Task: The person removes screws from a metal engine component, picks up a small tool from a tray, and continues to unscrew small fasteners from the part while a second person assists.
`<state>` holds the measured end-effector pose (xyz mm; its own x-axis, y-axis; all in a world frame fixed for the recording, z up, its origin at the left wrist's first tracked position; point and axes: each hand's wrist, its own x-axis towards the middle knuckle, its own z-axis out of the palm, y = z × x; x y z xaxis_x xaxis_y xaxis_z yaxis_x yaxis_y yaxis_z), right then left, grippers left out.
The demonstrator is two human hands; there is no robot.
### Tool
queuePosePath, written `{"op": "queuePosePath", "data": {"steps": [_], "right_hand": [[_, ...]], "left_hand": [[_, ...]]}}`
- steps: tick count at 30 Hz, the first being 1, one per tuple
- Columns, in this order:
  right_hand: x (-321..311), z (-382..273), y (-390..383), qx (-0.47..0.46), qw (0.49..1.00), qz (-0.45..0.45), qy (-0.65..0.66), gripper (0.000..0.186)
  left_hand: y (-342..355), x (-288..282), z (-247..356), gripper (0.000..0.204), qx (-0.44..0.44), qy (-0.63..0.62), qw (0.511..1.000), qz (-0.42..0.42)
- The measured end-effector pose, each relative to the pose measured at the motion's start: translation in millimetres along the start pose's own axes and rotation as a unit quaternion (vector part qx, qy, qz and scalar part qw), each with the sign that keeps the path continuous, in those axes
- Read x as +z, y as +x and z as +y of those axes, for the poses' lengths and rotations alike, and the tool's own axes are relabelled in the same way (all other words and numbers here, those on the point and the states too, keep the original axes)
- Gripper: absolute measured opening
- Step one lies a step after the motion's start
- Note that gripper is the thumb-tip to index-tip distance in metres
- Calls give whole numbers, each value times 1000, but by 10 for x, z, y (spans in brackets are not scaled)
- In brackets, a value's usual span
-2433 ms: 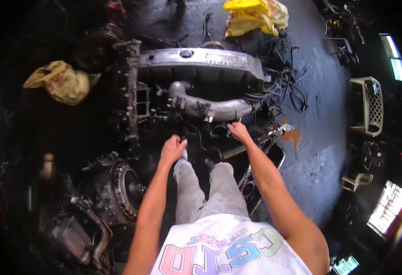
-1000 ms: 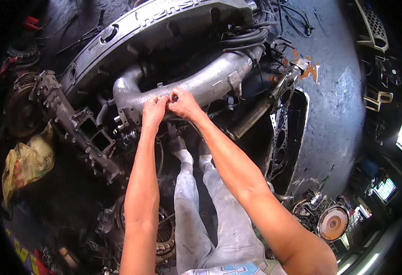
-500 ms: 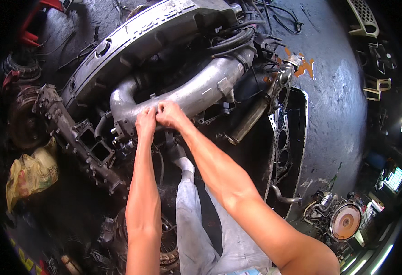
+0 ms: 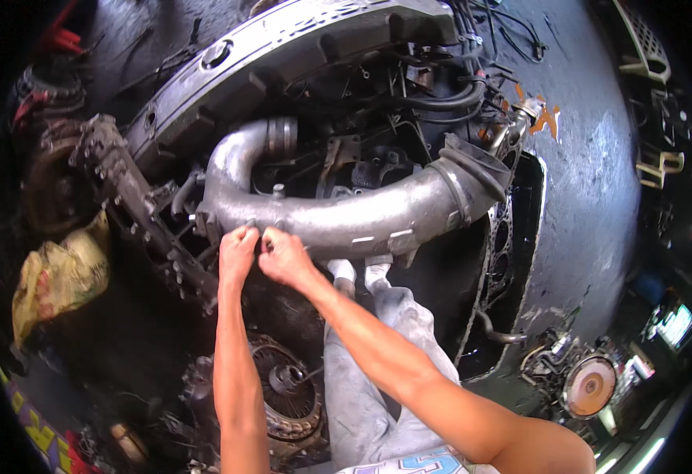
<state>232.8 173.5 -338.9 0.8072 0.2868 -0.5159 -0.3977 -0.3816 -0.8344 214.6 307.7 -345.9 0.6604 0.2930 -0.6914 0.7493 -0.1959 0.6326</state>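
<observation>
Whatever the left hand (image 4: 238, 251) and right hand (image 4: 281, 257) pinch against the intake pipe (image 4: 346, 221) is hidden by their fingers; the clutch plate (image 4: 283, 387) sits partly behind the forearm.

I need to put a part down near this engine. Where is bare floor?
Bare grey floor lies right of the flat gasket, above the round disc. Around both hands, left hand and right hand at the metal pipe, it is crowded.
</observation>
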Motion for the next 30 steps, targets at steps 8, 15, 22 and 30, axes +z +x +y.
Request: {"op": "queuePosePath", "data": {"steps": [8,15,22,30], "right_hand": [[-1477,59,341,-12,953,-145,-264,52],[-4411,805,1009,14,834,129,-537,69],[-4311,1073,1538,-52,770,69,-632,92],[-4429,1168,1723,102,839,-40,-533,91]], "left_hand": [[134,586,-145,32,-4,108,994,20],[301,1011,47,39,-1,101,995,-20],[378,996,-104,41,-16,45,997,56],[300,1120,45,38,-38,72,992,94]]}}
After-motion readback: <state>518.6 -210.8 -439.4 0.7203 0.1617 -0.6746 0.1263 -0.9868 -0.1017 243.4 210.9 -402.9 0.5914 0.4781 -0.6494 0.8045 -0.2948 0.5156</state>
